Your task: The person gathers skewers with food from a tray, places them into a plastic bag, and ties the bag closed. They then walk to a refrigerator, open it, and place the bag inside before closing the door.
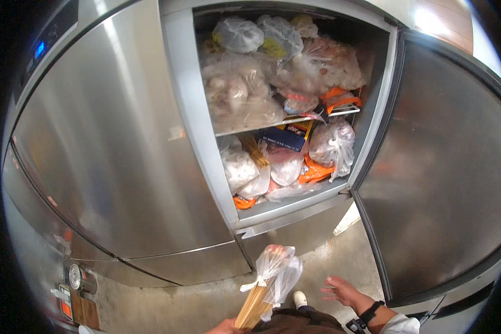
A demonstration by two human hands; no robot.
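My left hand (224, 327) grips a bundle of wooden skewers (250, 307) at the bottom of the view. Knotted clear plastic bags (276, 267) wrap the upper ends, with something reddish inside. To the right, my right hand (339, 291) is held in the air with its fingers apart and nothing in it. A black watch strap circles that wrist. Before me stands an open upright steel freezer or refrigerator cabinet (284, 213). Bagged food (242, 87) fills its upper shelf. Lower down are a dark blue box (286, 135), knotted clear bags (332, 144), orange packaging (315, 170) and more skewers (256, 152).
The cabinet's open door (438, 167) swings out on the right, close to my right forearm. A closed steel door (121, 146) spans the left. A metal can (81, 277) and a wooden board (85, 313) lie at lower left. My shoe (300, 299) rests on the floor (150, 309).
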